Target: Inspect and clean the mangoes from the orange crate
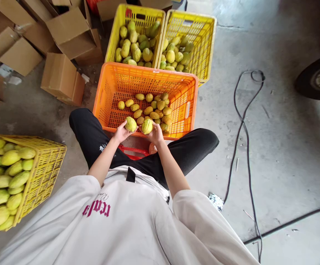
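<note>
The left hand (pixel 122 133) and right hand (pixel 154 132) are above the near edge of the orange crate (pixel 195 105), just beside each other. Each grip is closed on one yellow-green fruit — the left fruit (pixel 131 124) and the right fruit (pixel 147 126), near each other with a narrow gap between. Inside the crate, the bare base lies mostly to the left, and the smaller yellow-brown fruits (pixel 160 105) crowd the middle and right. The far edge is hemmed in by two yellow crates (pixel 213 48) holding more fruit; black-trousered knees (pixel 194 147) flank the near corners. To the right lies a wide stretch of concrete floor (pixel 284 154), crossed by a looped black cable (pixel 244 121); to the left are cardboard boxes (pixel 59 75) and a side crate (pixel 42 173) heaped with fruit.

The left fruit is egg-shaped, its long axis seeming to slant from upper left to lower right. The right fruit looks rounder, ridged, perhaps leaning the opposite way — I cannot tell which end of either is the stem.
</note>
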`<act>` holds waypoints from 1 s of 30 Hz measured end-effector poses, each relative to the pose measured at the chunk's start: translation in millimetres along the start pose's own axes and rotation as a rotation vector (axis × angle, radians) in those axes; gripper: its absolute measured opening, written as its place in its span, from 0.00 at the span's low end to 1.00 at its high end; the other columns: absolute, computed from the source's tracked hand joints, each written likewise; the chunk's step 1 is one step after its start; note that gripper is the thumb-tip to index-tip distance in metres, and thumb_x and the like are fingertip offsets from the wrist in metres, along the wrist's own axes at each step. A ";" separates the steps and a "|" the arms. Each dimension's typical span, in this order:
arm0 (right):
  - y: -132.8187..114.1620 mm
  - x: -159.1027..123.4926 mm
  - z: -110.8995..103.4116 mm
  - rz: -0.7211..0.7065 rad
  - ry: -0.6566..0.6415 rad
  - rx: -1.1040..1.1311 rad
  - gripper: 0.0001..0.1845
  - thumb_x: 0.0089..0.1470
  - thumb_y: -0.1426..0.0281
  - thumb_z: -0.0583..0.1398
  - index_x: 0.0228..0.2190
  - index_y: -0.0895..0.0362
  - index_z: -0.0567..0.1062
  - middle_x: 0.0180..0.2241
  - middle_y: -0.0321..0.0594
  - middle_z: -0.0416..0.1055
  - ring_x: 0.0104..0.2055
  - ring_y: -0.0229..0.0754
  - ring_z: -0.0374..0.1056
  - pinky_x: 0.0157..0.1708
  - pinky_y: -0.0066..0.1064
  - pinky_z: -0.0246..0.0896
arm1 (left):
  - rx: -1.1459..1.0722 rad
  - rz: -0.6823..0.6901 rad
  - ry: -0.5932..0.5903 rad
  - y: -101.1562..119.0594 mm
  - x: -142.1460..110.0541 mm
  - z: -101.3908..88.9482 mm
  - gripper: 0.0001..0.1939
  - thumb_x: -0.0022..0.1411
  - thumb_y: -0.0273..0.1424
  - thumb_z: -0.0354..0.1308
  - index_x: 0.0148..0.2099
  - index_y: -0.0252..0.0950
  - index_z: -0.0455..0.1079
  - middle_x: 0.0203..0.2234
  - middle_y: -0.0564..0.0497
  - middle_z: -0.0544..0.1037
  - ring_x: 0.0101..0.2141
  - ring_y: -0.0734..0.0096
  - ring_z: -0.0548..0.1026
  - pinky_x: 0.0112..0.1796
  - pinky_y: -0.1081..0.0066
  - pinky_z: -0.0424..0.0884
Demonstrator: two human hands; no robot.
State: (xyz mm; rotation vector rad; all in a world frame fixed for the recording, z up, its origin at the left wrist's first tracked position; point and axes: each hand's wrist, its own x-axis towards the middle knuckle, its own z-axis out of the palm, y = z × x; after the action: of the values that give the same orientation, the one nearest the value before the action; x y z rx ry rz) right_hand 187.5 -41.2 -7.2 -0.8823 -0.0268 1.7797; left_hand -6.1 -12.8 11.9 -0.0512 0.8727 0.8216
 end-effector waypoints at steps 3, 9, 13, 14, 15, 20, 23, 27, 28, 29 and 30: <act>1.7 1.1 0.0 -0.005 0.009 -0.051 0.12 0.51 0.67 0.63 0.40 0.52 0.74 0.36 0.36 0.80 0.46 0.45 0.76 0.45 0.36 0.76 | 0.018 0.002 0.046 -0.4 2.2 -0.1 0.19 0.70 0.38 0.50 0.55 0.32 0.69 0.34 0.45 0.81 0.36 0.63 0.81 0.43 0.65 0.77; 2.0 2.4 -3.8 -0.015 0.100 -0.010 0.07 0.54 0.66 0.63 0.36 0.52 0.73 0.30 0.34 0.77 0.41 0.44 0.77 0.41 0.38 0.78 | 0.046 0.028 0.021 -1.2 2.5 -3.4 0.16 0.70 0.35 0.50 0.54 0.33 0.70 0.33 0.47 0.80 0.36 0.65 0.81 0.37 0.69 0.76; 3.1 2.5 -3.0 0.002 0.091 0.003 0.09 0.52 0.66 0.64 0.37 0.52 0.71 0.32 0.36 0.78 0.43 0.48 0.77 0.42 0.44 0.79 | 0.119 0.008 -0.002 -2.8 8.2 -8.7 0.17 0.70 0.36 0.49 0.52 0.34 0.72 0.35 0.46 0.81 0.33 0.65 0.81 0.36 0.69 0.77; 3.6 2.5 -2.3 0.007 0.083 -0.003 0.10 0.52 0.66 0.64 0.37 0.52 0.71 0.32 0.36 0.78 0.43 0.48 0.77 0.42 0.44 0.78 | 0.136 0.002 0.011 -3.2 10.0 -9.6 0.17 0.70 0.37 0.48 0.52 0.34 0.73 0.33 0.45 0.81 0.32 0.65 0.81 0.37 0.68 0.77; 4.2 2.5 -1.5 0.006 0.077 -0.009 0.10 0.52 0.66 0.64 0.37 0.52 0.71 0.32 0.37 0.78 0.43 0.47 0.77 0.43 0.43 0.78 | 0.148 -0.004 0.026 -3.6 11.5 -10.0 0.18 0.70 0.39 0.48 0.52 0.35 0.73 0.32 0.45 0.81 0.32 0.64 0.81 0.38 0.66 0.77; 3.4 2.4 -0.6 -0.006 0.096 -0.007 0.10 0.52 0.67 0.63 0.38 0.53 0.72 0.32 0.36 0.79 0.41 0.46 0.77 0.44 0.41 0.77 | 0.088 -0.019 0.030 -2.2 8.5 -4.9 0.23 0.70 0.44 0.44 0.52 0.35 0.72 0.31 0.43 0.81 0.37 0.56 0.82 0.44 0.55 0.78; 0.7 1.6 -2.4 0.017 0.106 0.007 0.11 0.53 0.62 0.60 0.38 0.53 0.72 0.32 0.39 0.79 0.44 0.49 0.77 0.44 0.43 0.77 | 0.009 0.004 0.013 0.2 1.2 0.8 0.23 0.70 0.41 0.41 0.53 0.34 0.70 0.35 0.43 0.81 0.43 0.53 0.81 0.47 0.51 0.77; -1.2 0.7 -4.2 0.013 0.061 -0.008 0.13 0.50 0.61 0.57 0.37 0.53 0.73 0.34 0.41 0.80 0.49 0.52 0.76 0.44 0.46 0.76 | -0.031 0.014 0.009 0.3 -2.1 4.7 0.19 0.70 0.35 0.44 0.54 0.34 0.69 0.38 0.43 0.81 0.45 0.55 0.81 0.49 0.53 0.75; -1.1 0.8 -4.1 0.017 0.044 -0.015 0.14 0.50 0.61 0.57 0.37 0.53 0.74 0.35 0.41 0.80 0.50 0.53 0.75 0.44 0.46 0.76 | -0.021 0.012 0.009 -0.3 -1.5 4.6 0.18 0.70 0.35 0.46 0.54 0.34 0.69 0.37 0.44 0.81 0.44 0.57 0.81 0.49 0.55 0.76; -0.9 1.0 -3.9 0.023 0.029 -0.021 0.14 0.49 0.62 0.57 0.38 0.54 0.74 0.35 0.41 0.80 0.50 0.52 0.75 0.45 0.45 0.76 | -0.011 0.012 0.010 -0.9 -0.5 4.0 0.17 0.69 0.34 0.47 0.54 0.34 0.69 0.37 0.44 0.81 0.43 0.58 0.81 0.49 0.56 0.76; -0.5 1.3 -3.6 0.025 0.021 -0.026 0.14 0.49 0.63 0.58 0.38 0.54 0.74 0.36 0.41 0.80 0.50 0.52 0.75 0.45 0.44 0.76 | -0.004 0.011 0.014 -1.5 0.6 3.1 0.16 0.69 0.34 0.49 0.54 0.34 0.69 0.36 0.44 0.81 0.42 0.59 0.81 0.49 0.57 0.76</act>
State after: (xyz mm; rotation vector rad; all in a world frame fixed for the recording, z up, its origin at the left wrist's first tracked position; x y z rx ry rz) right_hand 189.7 -41.3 -10.3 -0.9231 -0.0251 1.7969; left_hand -2.8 -12.4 13.1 -0.0562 0.8847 0.8340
